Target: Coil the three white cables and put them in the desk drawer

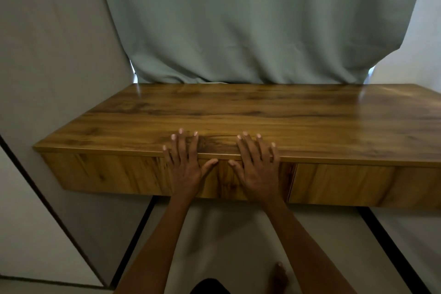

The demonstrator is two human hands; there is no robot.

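Note:
A wooden desk (262, 112) hangs on the wall, with two drawer fronts under its top. The left drawer (107, 172) is shut, and so is the right drawer (343, 184). My left hand (185, 162) lies flat over the desk's front edge with straight, spread fingers on the top and the thumb on the drawer front. My right hand (256, 164) lies the same way just to its right. Neither hand holds anything. No white cables are in view, apart from a thin pale sliver (216, 83) at the desk's back edge.
A grey-green curtain (250, 21) hangs behind the desk and touches its back edge. Grey walls stand to the left and right. Below the desk is a pale floor with dark strips, and my bare foot (278, 277) shows there.

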